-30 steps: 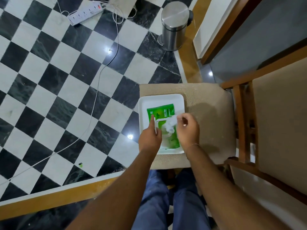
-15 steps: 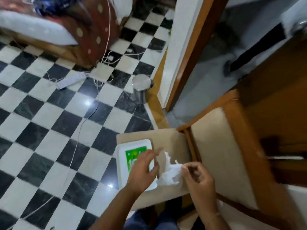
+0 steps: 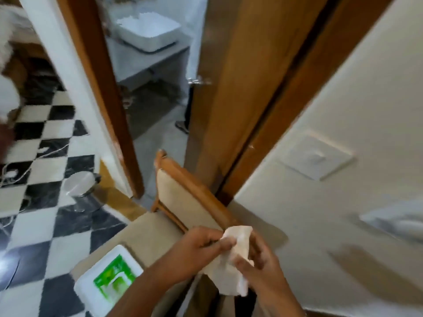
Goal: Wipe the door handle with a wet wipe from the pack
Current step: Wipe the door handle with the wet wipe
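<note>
A white wet wipe (image 3: pixel 233 261) hangs between both hands above the chair. My left hand (image 3: pixel 199 250) pinches its upper edge, and my right hand (image 3: pixel 256 264) grips its lower right part. The green wipe pack (image 3: pixel 113 280) lies in a white tray (image 3: pixel 84 291) on the chair seat, below and left of my hands. The silver door handle (image 3: pixel 196 81) sticks out from the edge of the open wooden door (image 3: pixel 231 76), well above my hands.
A cushioned wooden chair (image 3: pixel 183 197) stands against the door and cream wall (image 3: pixel 343 133). A steel pedal bin (image 3: pixel 80 183) sits on the black-and-white checkered floor at left, with cables nearby. A white basin (image 3: pixel 148 33) shows through the doorway. The view is blurred.
The wipe has come out of the pack and is now held up in both hands, away from the tray. The view has swung up from the chair seat to the door and its handle.
</note>
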